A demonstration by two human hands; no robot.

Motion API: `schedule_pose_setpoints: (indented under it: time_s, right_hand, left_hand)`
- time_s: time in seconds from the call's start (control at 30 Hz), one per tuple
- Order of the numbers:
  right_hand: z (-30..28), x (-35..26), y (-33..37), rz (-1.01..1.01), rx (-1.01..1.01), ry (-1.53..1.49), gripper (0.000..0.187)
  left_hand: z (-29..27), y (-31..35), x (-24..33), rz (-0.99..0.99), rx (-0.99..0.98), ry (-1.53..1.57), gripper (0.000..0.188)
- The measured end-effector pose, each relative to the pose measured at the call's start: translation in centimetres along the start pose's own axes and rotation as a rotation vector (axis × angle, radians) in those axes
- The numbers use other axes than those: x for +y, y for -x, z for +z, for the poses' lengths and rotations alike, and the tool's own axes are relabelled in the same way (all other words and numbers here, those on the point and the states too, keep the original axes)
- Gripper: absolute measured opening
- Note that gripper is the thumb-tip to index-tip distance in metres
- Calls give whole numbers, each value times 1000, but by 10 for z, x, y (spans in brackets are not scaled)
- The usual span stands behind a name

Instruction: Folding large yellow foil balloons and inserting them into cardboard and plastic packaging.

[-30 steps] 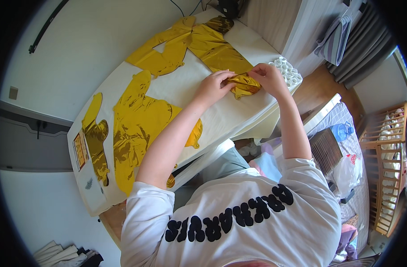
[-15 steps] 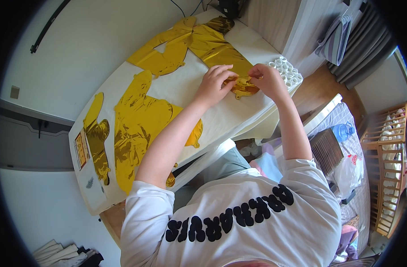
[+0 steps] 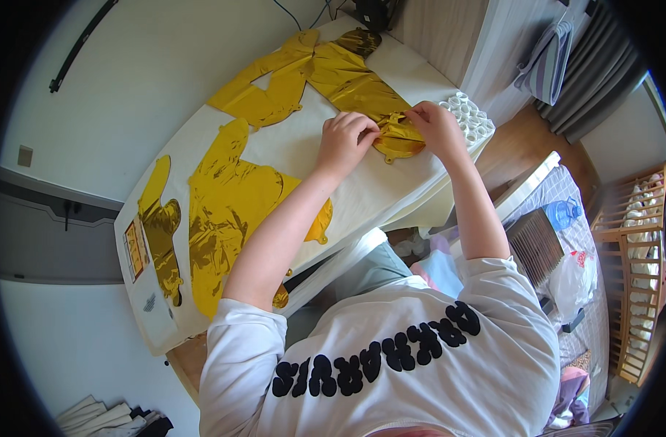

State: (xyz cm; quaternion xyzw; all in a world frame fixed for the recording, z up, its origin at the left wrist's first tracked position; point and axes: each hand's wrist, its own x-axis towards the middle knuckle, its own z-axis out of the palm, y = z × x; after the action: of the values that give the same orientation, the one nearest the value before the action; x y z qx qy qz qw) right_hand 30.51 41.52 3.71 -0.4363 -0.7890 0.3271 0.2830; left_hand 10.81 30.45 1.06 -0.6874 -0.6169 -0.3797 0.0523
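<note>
Several flat, deflated gold foil balloons lie on a white-covered table. My left hand point(image 3: 346, 142) pinches the left edge of one gold foil balloon point(image 3: 362, 84) near its rounded end, thumb and fingers together. At that end's right side, my right hand point(image 3: 438, 128) has its fingertips closed on the foil. Between the hands the foil is creased and raised a little, and a small tab sticks out at the end nearest me. A larger foil balloon point(image 3: 227, 197) lies to the left of my left forearm. Beyond it is a narrow gold foil piece point(image 3: 158, 218).
White rolled tubes point(image 3: 470, 116) are clustered at the table's right corner. A printed card point(image 3: 135, 247) lies at its left end. To my right, a bed holds a brown ridged box point(image 3: 534, 247), a blue bottle point(image 3: 563, 214) and a white plastic bag point(image 3: 572, 280).
My left hand has moved slightly left and down, its fingers now curled closer together. My right hand has shifted up a little, and the foil between the hands is more spread.
</note>
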Motion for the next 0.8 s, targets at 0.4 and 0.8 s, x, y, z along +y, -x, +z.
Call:
schedule_pose_setpoints:
  time_s: [0.4,0.8]
  right_hand:
    - [-2,-2,0,29,25,28,34]
    - [-14,-13,4,-103,-249,212,32]
  left_hand:
    - [13,6,-5,0,18,-100,10]
    - [11,7,-1,63,132,-83,36]
